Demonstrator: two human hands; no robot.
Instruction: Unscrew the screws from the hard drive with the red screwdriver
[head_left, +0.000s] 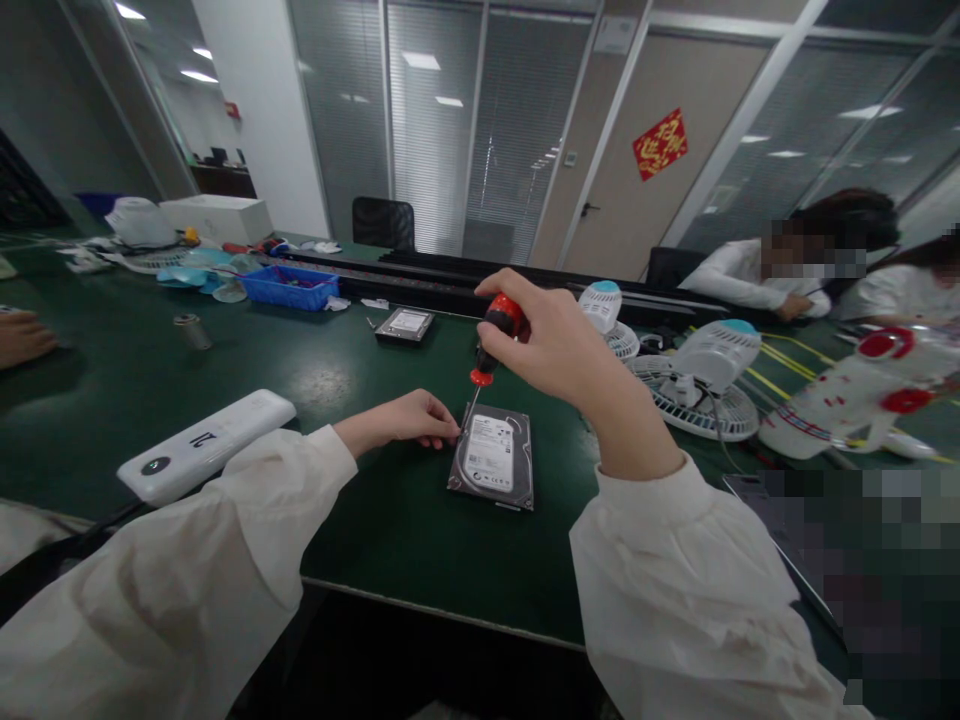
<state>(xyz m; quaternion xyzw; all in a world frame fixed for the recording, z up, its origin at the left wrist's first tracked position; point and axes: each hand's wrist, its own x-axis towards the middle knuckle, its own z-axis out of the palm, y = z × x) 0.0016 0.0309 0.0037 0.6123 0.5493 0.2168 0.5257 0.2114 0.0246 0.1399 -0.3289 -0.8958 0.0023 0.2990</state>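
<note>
A hard drive (493, 457) with a white label lies flat on the green table (360, 520) in front of me. My right hand (555, 345) is closed around the red and black handle of a screwdriver (493, 340), held upright with its tip at the drive's far left corner. My left hand (409, 418) rests on the table with its fingers curled, the fingertips touching the drive's left edge.
A white box-shaped device (206, 444) lies to the left. A second hard drive (405, 324) sits further back, near a blue tray (291, 287). Small white fans (701, 385) stand on the right. Other people sit at the far right, and someone's hand (22, 337) shows at the left edge.
</note>
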